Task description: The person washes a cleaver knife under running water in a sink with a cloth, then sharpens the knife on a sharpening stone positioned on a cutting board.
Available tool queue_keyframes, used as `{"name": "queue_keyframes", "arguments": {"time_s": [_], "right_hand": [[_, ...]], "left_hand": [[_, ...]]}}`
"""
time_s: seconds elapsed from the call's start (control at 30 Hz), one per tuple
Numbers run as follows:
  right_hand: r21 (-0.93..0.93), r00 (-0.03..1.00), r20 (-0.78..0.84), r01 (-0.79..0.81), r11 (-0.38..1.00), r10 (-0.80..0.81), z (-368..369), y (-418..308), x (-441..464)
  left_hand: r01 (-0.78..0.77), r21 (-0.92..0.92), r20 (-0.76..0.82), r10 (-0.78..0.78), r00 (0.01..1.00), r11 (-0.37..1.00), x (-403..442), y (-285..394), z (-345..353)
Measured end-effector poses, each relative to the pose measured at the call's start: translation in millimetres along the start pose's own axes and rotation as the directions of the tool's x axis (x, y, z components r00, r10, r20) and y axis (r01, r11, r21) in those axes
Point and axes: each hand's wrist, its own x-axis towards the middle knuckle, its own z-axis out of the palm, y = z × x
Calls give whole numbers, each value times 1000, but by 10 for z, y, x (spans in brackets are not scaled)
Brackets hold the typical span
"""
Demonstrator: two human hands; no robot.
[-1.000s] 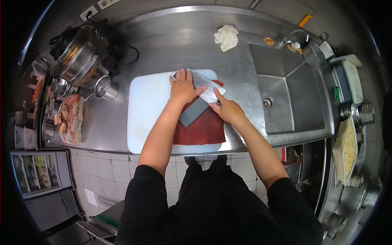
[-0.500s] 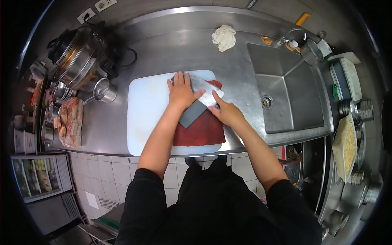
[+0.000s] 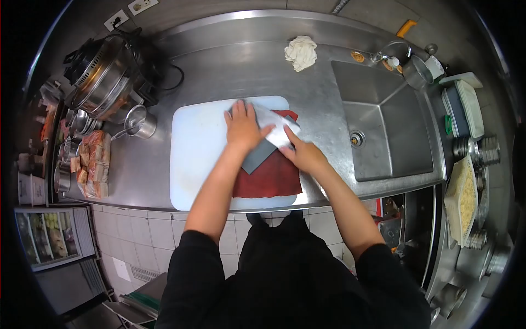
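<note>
A wide, shiny metal blade, seemingly a cleaver (image 3: 272,122), lies slantwise over a dark grey flat rectangular slab (image 3: 258,158), which looks like a whetstone or abrasive sheet. Beneath the slab is a dark red cloth (image 3: 268,183) on a white cutting board (image 3: 197,148). My left hand (image 3: 244,131) rests flat with fingers stretched over the blade's left part, thumb towards its middle. My right hand (image 3: 304,153) is closed at the blade's right end, index finger and thumb against the metal. Its palm hides any handle.
A crumpled white cloth (image 3: 301,53) lies at the back of the steel counter. To the right is a sink (image 3: 389,126). A metal pot (image 3: 140,122), a bagged food package (image 3: 96,164) and a large appliance (image 3: 104,82) stand at the left.
Both hands and the blade stay in almost the same place on the slab. The whole view has shifted very slightly downward.
</note>
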Motion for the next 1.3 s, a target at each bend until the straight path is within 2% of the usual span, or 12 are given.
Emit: {"name": "queue_keyframes", "arguments": {"time_s": [0.1,0.17,0.23,0.37,0.47,0.57,0.63,0.77,0.93,1.0,1.17,1.3], "right_hand": [[63,1000,15,9,998,-10,200,428,-747],[128,998,-24,55,990,-52,337,632,-1069],[97,998,55,-45,994,40,184,401,-917],[21,997,1,71,997,-71,53,16,113],[18,997,-35,67,998,-66,89,27,86],[74,1000,19,12,997,-14,163,329,-650],[155,993,-66,108,982,-99,364,655,-1054],[42,997,67,-33,999,30,44,190,-515],[23,996,-60,60,998,-58,73,39,103],[41,999,47,-24,999,22,8,149,-379],[107,1000,28,-16,994,13,245,584,-1114],[27,995,-17,100,995,-100,117,160,-18]], "left_hand": [[-81,82,-40,85,996,993,-624,388,62],[-146,-36,-30,145,989,989,-932,563,30],[-114,0,-43,114,993,993,-769,461,38],[57,31,48,-58,997,998,29,-91,-107],[42,-7,61,-42,997,999,20,-96,-91],[-66,73,-25,68,997,995,-593,316,-6],[-108,64,84,103,991,992,-923,585,-64],[-45,82,46,41,998,996,-420,257,-47],[25,-2,94,-25,995,1000,50,-46,-101],[-42,88,3,42,999,995,-280,181,11],[-135,62,77,130,989,989,-910,610,-20],[25,17,13,-25,1000,1000,-107,-16,-18]]}}
